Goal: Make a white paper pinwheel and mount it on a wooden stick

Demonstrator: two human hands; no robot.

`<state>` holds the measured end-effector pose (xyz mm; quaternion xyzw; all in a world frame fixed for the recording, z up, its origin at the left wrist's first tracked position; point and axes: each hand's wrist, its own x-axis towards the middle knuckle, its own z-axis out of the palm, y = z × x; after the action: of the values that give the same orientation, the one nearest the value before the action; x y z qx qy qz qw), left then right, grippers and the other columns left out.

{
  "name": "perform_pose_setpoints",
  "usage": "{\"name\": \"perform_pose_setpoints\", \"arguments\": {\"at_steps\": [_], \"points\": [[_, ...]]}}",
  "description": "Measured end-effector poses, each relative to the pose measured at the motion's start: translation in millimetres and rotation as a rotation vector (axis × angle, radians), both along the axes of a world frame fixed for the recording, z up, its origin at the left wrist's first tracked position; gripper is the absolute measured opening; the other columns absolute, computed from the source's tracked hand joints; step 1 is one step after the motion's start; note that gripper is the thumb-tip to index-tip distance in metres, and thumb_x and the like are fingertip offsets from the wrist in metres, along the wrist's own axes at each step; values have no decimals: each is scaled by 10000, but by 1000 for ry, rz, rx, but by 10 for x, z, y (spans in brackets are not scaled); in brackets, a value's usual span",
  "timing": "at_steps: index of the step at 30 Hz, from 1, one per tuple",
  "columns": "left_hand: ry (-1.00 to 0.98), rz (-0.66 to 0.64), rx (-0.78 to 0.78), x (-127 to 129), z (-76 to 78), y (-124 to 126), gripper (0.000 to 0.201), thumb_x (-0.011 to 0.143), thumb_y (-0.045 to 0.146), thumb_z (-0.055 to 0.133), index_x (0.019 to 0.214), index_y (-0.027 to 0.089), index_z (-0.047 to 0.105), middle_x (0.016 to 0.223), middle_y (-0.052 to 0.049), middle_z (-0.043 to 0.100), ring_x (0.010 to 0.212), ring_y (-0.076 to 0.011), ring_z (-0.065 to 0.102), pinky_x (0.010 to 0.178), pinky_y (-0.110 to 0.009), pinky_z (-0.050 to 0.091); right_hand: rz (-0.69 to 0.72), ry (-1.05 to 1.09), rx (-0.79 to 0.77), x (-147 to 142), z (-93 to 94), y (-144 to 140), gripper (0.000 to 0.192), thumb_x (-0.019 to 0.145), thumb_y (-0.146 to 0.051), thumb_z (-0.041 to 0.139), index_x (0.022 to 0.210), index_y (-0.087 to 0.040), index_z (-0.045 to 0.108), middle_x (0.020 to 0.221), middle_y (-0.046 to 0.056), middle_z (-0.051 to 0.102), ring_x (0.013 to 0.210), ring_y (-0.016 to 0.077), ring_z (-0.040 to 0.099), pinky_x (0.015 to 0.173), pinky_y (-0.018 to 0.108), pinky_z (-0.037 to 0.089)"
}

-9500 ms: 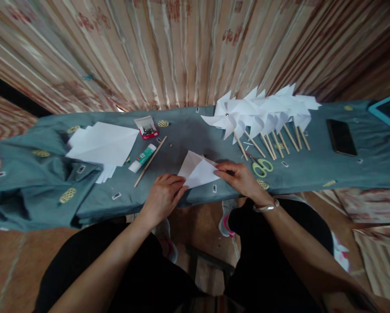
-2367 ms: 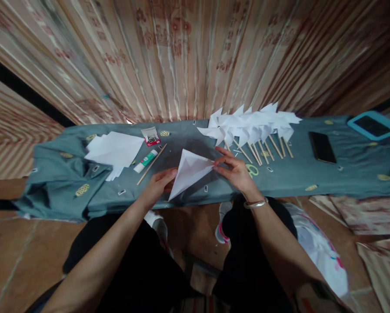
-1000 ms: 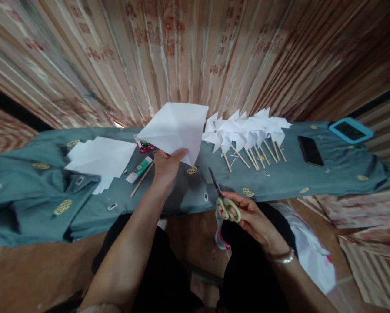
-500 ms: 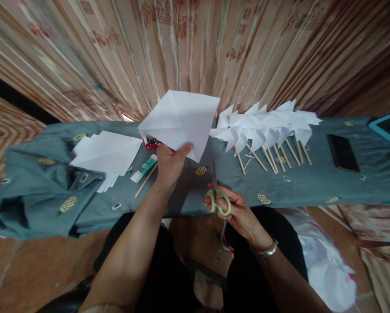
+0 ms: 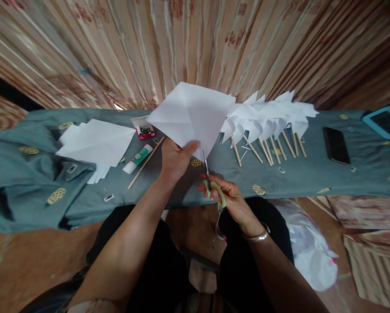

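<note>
My left hand (image 5: pixel 178 158) pinches a creased white sheet of paper (image 5: pixel 195 113) by its lower edge, thumb on top, holding it up above the table. In my right hand (image 5: pixel 225 195) are scissors (image 5: pixel 215 191) with pale green handles, fingers through the loops. Their blades point up and meet the paper's near corner; whether they have cut into it I cannot tell. Left of my left hand lie a wooden stick (image 5: pixel 145 163), a green and white glue tube (image 5: pixel 138 158) and a small red box (image 5: pixel 145 130) with dark bits inside.
White paper pinwheels (image 5: pixel 269 115) on sticks lie in a row at the right. Stacked white sheets (image 5: pixel 97 141) rest at the left. A dark phone (image 5: pixel 336 145) and a blue-framed device (image 5: pixel 385 121) are farther right. A curtain (image 5: pixel 195 48) hangs behind the cloth-covered table (image 5: pixel 305 174).
The scissors have moved up to the paper's near corner, their blades now at it. The view has shifted slightly, and the paper sits a little farther right.
</note>
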<state>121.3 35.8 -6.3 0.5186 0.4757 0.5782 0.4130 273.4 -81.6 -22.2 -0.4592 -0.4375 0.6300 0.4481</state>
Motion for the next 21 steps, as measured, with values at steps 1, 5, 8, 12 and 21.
{"name": "perform_pose_setpoints", "arguments": {"at_steps": [1,5,8,12,21], "points": [[2,-4,-7,13,3,-10,175,630,222,772,755,133,690,762,-29,723,708,-188,650,700,-293,526,-10,1,4,3,1,8,464,738,-525,775,1134,-288,728,913,30,745,727,155,620,664,290,518],[-12,-27,-26,41,17,-30,158,646,193,767,762,120,689,758,-34,716,719,-193,654,707,-294,518,-25,2,14,7,13,28,451,752,-523,762,1130,-278,729,880,32,741,720,163,618,681,310,531],[-4,-27,-23,48,12,-32,159,649,196,769,761,119,686,759,-35,710,721,-193,651,716,-296,512,-26,7,17,5,24,35,441,755,-517,764,1128,-284,731,873,30,740,716,165,622,690,316,536],[30,-28,2,55,-13,-27,164,663,243,752,758,134,677,747,-25,707,703,-180,640,703,-290,508,-25,30,15,3,26,40,431,745,-513,779,1113,-292,735,853,19,740,702,146,624,682,290,537],[97,-23,0,51,-11,-38,171,677,276,738,769,143,679,762,-25,724,705,-174,647,678,-274,509,-14,28,31,5,9,44,454,750,-511,779,1123,-257,729,810,22,731,677,125,607,627,247,515]]}}
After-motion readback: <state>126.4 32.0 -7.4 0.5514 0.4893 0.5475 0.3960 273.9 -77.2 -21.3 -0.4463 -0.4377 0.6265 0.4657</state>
